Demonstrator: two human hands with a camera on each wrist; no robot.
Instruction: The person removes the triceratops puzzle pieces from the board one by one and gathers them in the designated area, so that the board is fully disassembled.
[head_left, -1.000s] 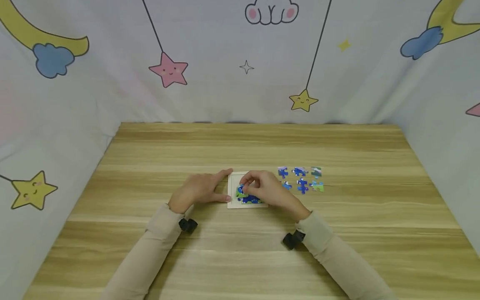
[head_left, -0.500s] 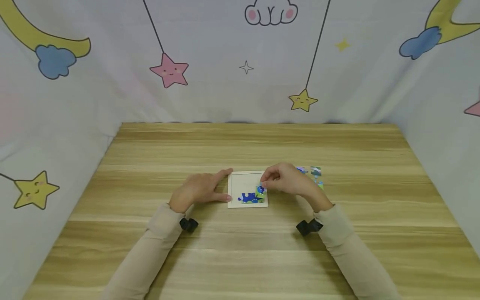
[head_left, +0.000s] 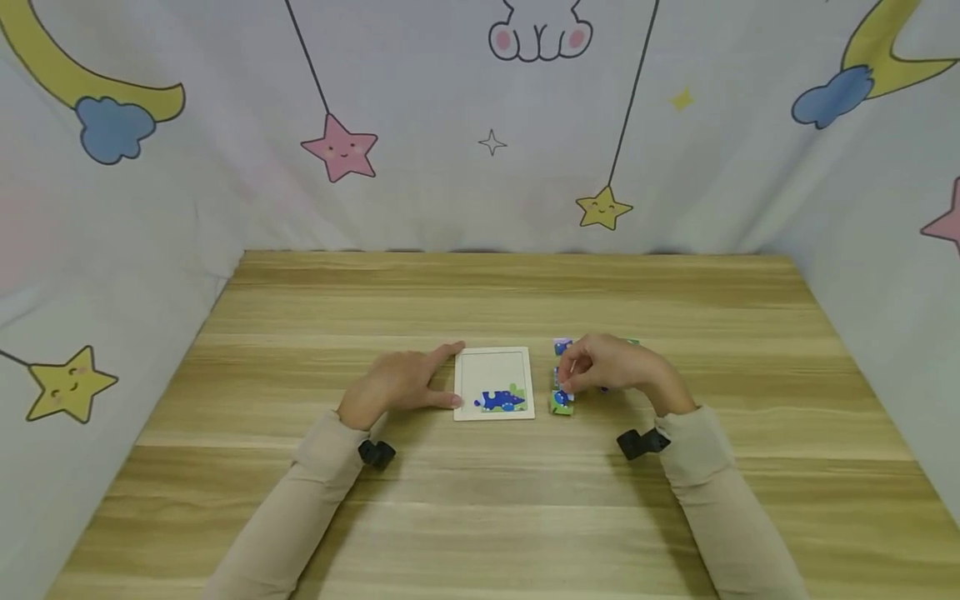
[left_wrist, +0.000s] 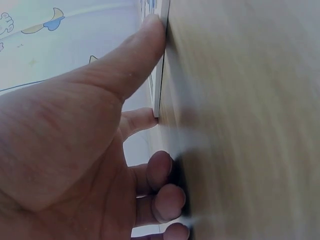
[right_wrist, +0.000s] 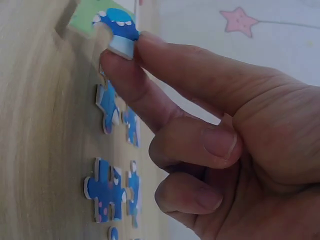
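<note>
My left hand (head_left: pixel 393 379) lies at the left side of the white puzzle tray (head_left: pixel 491 367). Its thumb (left_wrist: pixel 130 57) touches the tray's edge, the index finger reaches the far left corner, and the other fingers bend loosely by the table. A few joined blue and green pieces (head_left: pixel 501 402) lie along the tray's near side. Right of the tray, my right hand (head_left: pixel 618 367) pinches a blue and green puzzle piece (right_wrist: pixel 117 27) between thumb and index finger. Its remaining fingers are curled and hold nothing.
Several loose blue puzzle pieces (right_wrist: pixel 106 190) lie on the wooden table (head_left: pixel 480 500), partly hidden under my right hand in the head view. A printed curtain (head_left: pixel 420 200) hangs behind the table's far edge and along both sides.
My right hand has moved right, carrying the pinched piece from above the tray to beside it. The left hand has stayed at the tray's edge.
</note>
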